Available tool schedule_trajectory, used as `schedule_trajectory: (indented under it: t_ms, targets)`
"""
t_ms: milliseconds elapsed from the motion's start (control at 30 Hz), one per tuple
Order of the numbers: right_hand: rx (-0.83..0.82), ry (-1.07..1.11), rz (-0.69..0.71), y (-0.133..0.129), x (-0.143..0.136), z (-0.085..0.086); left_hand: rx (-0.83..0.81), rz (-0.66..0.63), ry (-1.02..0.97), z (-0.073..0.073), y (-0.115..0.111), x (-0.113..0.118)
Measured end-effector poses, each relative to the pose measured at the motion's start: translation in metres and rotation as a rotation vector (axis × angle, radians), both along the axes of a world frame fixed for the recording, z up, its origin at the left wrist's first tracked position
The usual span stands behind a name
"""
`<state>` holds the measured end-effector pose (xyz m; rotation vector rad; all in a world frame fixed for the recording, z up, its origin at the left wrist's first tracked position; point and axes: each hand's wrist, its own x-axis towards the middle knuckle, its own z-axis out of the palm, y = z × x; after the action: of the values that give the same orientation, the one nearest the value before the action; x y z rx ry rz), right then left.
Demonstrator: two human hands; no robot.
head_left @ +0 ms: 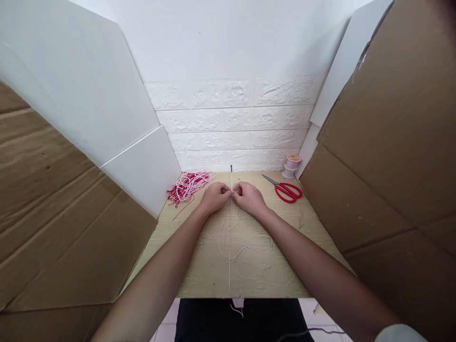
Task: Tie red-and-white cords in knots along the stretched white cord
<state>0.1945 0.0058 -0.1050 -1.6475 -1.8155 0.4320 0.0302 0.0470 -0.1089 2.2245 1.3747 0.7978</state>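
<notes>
A pale cord (230, 237) runs straight from a dark nail (231, 167) at the back of the wooden board (199, 270) to its front edge. My left hand (216, 196) and my right hand (247, 196) meet at this cord, a little in front of the nail. The fingers of both are pinched together on thin cord, fingertips almost touching; the exact grip is too small to make out. Loose loops of thin pale thread (254, 248) lie on the board between my forearms, and an end hangs over the front edge.
Red-handled scissors (288, 191) lie at the right, blades toward the back left. Pink and white thread spools (292, 163) stand in the back right corner. A tangled heap of red and pink cords (188, 185) sits at the back left. Cardboard panels (384, 156) flank both sides; a white brick-patterned wall (235, 118) closes the back.
</notes>
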Motion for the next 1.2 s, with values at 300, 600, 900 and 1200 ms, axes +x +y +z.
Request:
schedule_trajectory:
  t_ms: [300,600,900,1200]
  targets:
    - [-0.147,0.122,-0.054,-0.004,0.003,0.008,-0.082,0.033,-0.022,0.008,-0.007,0.006]
    - [-0.098,0.093,-0.088,-0.012,0.004,0.015,-0.220,0.058,-0.096,0.020,-0.016,0.016]
    - [-0.293,0.269,-0.035,-0.005,0.009,0.001,-0.226,0.058,-0.118,0.012,-0.010,0.015]
    - [-0.345,0.333,-0.022,-0.007,0.010,0.004,-0.172,0.067,-0.089,0.005,-0.005,0.014]
